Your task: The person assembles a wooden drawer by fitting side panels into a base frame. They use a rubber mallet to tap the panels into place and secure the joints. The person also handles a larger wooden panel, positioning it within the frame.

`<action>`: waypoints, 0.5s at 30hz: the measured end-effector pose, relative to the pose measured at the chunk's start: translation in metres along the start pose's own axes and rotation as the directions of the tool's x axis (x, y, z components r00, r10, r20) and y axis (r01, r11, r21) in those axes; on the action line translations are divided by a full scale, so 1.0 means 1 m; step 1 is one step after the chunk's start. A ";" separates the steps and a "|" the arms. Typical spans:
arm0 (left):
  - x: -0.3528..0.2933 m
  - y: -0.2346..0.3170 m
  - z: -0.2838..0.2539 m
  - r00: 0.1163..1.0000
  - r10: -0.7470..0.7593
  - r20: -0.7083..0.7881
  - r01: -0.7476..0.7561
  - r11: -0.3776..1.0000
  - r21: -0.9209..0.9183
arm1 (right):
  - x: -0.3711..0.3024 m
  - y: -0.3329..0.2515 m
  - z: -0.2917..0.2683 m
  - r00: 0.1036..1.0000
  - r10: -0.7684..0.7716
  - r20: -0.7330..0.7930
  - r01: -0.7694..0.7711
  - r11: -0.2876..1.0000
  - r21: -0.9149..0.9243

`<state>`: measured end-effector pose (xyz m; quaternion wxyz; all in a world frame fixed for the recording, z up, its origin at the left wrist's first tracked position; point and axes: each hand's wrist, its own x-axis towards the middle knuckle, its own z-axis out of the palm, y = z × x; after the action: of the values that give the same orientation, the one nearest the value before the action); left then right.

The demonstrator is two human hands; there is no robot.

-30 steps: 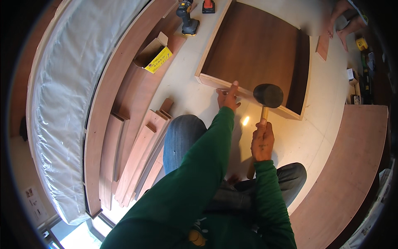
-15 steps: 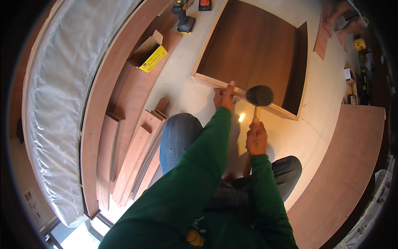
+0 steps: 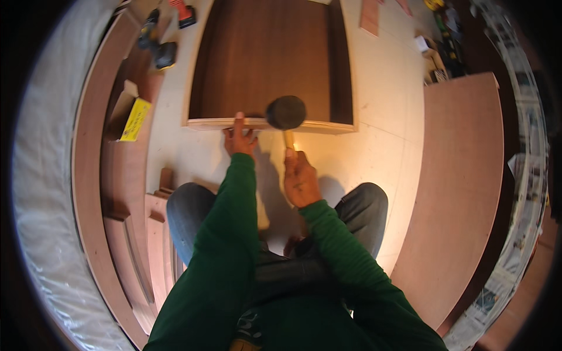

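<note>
In front of me an open, drawer-like wooden box with a dark brown inner panel lies on the floor. My left hand grips its near edge, one finger over the rim and the others against the outer face. The right hand is closed around the wooden handle of a mallet with a black head. That head is over the box's near edge, right of my left hand; whether it touches the wood I cannot tell.
Left: an open yellow screw box, a cordless drill, a red-and-black tool and stacked planks beside a plastic-wrapped panel. Right: a large wooden board, with tools beyond. Another person's foot shows at the top.
The view has swung to the right, so the wooden box and both hands appear farther left and straighter. My hands and the mallet keep nearly the same places along the box's near edge.
</note>
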<state>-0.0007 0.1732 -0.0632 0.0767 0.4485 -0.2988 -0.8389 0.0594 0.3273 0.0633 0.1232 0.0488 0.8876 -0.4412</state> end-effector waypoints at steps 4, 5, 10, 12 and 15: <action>-0.010 -0.002 0.013 1.000 0.011 -0.001 -0.011 0.999 0.036 | 0.006 0.006 0.003 0.992 0.082 0.092 -0.080 0.997 -0.019; -0.009 -0.003 0.011 1.000 0.005 0.026 -0.006 0.999 0.041 | 0.003 0.005 0.005 0.991 0.083 0.104 -0.078 0.996 -0.053; -0.007 -0.004 0.005 0.999 0.000 0.042 -0.007 0.984 0.180 | -0.022 -0.003 -0.019 0.998 0.004 0.062 -0.010 0.994 0.105; -0.006 -0.010 0.004 0.999 -0.032 0.024 0.027 0.981 0.194 | -0.019 -0.005 -0.045 0.996 0.035 -0.085 -0.007 0.951 0.308; -0.012 -0.004 -0.012 0.982 0.187 0.024 -0.181 0.900 0.397 | -0.020 -0.038 -0.128 0.973 0.093 -0.210 0.050 0.807 0.589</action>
<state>0.0170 0.1760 -0.0620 0.0652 0.4305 -0.5034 -0.7463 0.0486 0.4061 0.1717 0.0042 0.1452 0.7140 -0.6849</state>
